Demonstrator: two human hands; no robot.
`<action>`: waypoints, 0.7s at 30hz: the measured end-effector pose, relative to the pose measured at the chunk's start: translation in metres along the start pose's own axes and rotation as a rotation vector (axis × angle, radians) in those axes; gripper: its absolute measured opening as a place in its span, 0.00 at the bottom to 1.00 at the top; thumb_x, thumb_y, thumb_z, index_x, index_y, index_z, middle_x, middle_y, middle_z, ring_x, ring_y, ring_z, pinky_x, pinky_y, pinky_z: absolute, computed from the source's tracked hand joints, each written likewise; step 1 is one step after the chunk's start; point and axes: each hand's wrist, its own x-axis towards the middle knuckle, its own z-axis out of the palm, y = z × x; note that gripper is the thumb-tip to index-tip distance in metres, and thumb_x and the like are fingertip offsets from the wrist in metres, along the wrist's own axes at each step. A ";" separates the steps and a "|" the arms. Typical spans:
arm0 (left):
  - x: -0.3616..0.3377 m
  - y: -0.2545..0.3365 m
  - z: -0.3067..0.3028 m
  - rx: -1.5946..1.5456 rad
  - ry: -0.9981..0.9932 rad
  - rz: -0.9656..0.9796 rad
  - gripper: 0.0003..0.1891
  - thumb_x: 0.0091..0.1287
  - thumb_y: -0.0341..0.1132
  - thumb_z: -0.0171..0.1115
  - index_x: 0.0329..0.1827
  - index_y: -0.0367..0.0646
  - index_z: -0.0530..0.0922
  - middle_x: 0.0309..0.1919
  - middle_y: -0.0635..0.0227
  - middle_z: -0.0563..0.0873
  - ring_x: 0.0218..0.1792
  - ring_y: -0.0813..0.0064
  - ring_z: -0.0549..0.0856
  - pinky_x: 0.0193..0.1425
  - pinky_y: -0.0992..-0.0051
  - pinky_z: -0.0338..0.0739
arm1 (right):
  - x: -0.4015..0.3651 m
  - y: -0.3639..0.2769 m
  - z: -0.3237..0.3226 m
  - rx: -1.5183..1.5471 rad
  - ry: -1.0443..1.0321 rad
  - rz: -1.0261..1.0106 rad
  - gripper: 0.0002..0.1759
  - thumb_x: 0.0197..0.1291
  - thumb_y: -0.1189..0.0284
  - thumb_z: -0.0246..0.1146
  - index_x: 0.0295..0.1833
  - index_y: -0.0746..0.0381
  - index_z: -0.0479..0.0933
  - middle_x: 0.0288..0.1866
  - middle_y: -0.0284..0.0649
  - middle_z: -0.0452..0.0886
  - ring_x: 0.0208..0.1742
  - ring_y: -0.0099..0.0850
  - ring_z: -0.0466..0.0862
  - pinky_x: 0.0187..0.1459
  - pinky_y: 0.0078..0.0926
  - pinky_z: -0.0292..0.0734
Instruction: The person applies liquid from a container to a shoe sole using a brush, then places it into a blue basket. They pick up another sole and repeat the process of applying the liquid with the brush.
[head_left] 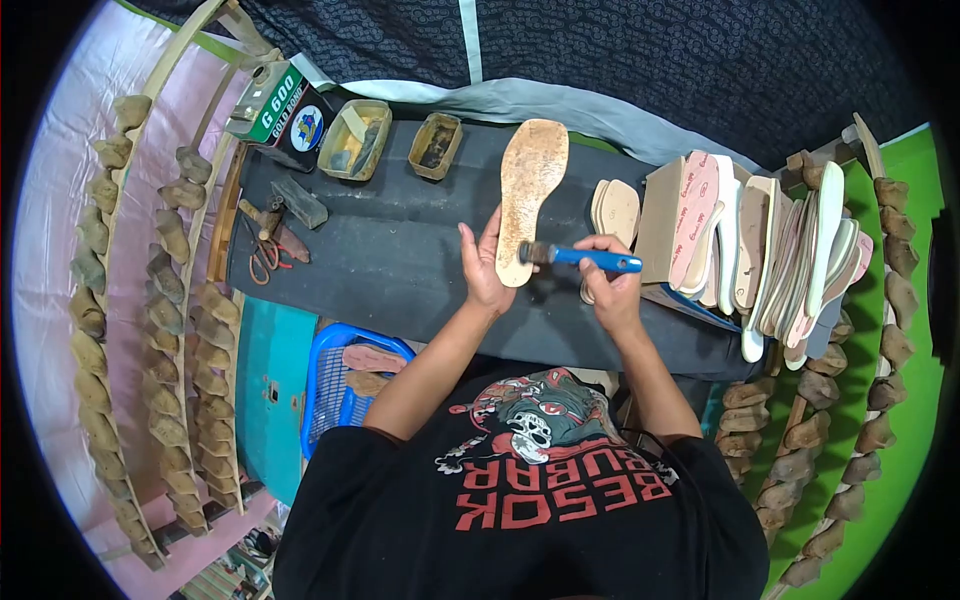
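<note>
My left hand [487,262] grips a tan insole [535,160] by its heel end, holding it upright above the dark work table. The insole's face is blotchy, with a brownish, shiny coating. In my right hand [612,285] is a paint brush with a blue handle [600,260]. Its bristles [527,252] touch the insole near the heel. Two or more pale insoles [615,210] lie on the table just beyond my right hand.
A box [660,215] packed with insoles stands at the right. Along the back are two tubs [357,140] and a glue can [280,112]. Scissors [265,255] and other tools lie at left. Racks of shoe lasts [170,235] flank both sides; a blue basket [322,385] sits below.
</note>
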 end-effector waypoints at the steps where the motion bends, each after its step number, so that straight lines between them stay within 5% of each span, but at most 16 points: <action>1: -0.002 0.000 0.000 -0.002 -0.010 -0.021 0.48 0.77 0.76 0.26 0.83 0.47 0.66 0.60 0.63 0.87 0.44 0.65 0.91 0.48 0.64 0.90 | 0.005 0.002 0.002 0.031 0.026 -0.003 0.09 0.67 0.76 0.66 0.50 0.67 0.81 0.41 0.33 0.84 0.41 0.19 0.80 0.47 0.21 0.76; 16: 0.014 0.016 0.003 0.007 -0.069 -0.109 0.48 0.76 0.77 0.27 0.83 0.49 0.66 0.59 0.64 0.88 0.45 0.65 0.90 0.50 0.61 0.87 | 0.007 -0.011 0.020 -0.043 0.109 -0.088 0.07 0.63 0.79 0.65 0.46 0.67 0.83 0.41 0.34 0.84 0.41 0.17 0.80 0.45 0.20 0.75; 21: 0.029 0.020 -0.011 -0.080 -0.236 -0.128 0.47 0.77 0.76 0.27 0.83 0.50 0.66 0.62 0.64 0.86 0.49 0.65 0.89 0.51 0.59 0.86 | -0.002 -0.020 0.027 -0.096 0.061 -0.081 0.08 0.62 0.79 0.65 0.47 0.67 0.83 0.41 0.33 0.85 0.41 0.19 0.80 0.48 0.23 0.75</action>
